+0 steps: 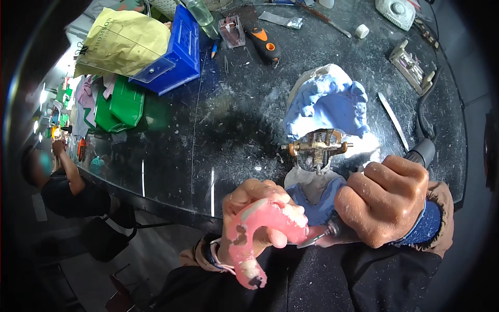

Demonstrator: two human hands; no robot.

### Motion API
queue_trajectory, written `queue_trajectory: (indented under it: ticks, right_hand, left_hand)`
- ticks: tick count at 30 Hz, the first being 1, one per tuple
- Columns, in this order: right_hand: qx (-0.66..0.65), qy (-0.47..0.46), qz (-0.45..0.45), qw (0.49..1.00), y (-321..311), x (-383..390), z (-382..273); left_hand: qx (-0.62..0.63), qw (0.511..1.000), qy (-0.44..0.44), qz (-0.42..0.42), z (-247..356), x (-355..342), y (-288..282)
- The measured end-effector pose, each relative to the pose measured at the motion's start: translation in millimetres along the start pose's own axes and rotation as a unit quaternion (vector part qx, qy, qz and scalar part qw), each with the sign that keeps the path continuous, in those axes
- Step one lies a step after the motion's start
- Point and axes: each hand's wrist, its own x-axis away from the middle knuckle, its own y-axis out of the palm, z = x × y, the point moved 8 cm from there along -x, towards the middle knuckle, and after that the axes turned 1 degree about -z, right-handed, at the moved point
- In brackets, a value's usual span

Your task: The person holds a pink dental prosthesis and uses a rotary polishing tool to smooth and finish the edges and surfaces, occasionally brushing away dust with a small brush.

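Observation:
A pink denture base point(267, 216), curved like a horseshoe with pale teeth along parts of it, is held by my left hand point(247, 195), its fingers wrapped round it. My right hand point(387, 200) is closed in a fist round a dark rotary handpiece point(339, 229). The handpiece's thin metal bur point(313, 239) points left, close to the denture's right end; I cannot tell whether they touch. Just beyond my hands stands an opened brass articulator point(318, 148). It carries a blue dental cast point(356, 112) on its far side and another blue cast point(325, 204) nearer, partly hidden by my hands.
A blue bin point(182, 60) holding a yellow paper bag point(125, 41) and a green bin point(125, 104) stand left. An orange-black tool point(264, 46), a metal strip point(393, 120) and a second articulator point(411, 67) lie on the dusty black bench. A co-worker point(67, 190) sits far left.

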Motion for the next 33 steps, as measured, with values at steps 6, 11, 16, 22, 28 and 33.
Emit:
queue_trajectory:
  ticks: [6, 11, 16, 22, 28, 33]
  right_hand:
    - [-0.005, 0.007, -0.037, 0.999, 4, 1, 1]
    - [-0.004, -0.051, -0.035, 0.998, 9, 3, -4]
    - [-0.013, -0.012, 0.052, 0.998, 2, -1, 0]
    - [0.009, -0.054, 0.024, 0.998, 3, -2, -3]
    - [0.055, -0.112, 0.005, 0.992, 1, 1, -8]
    - [0.028, -0.045, -0.015, 0.998, -2, -6, -2]
  left_hand:
    - [-0.069, 0.997, 0.042, -0.020, 3, 0, -2]
    - [-0.063, 0.997, 0.043, -0.012, 1, 1, -5]
    - [-0.091, 0.995, 0.037, -0.023, 1, 1, -2]
    - [-0.053, 0.997, 0.029, -0.041, -2, 2, 0]
    - [-0.059, 0.996, 0.049, -0.052, -2, 3, -4]
    - [-0.038, 0.995, 0.060, -0.068, -2, 2, 1]
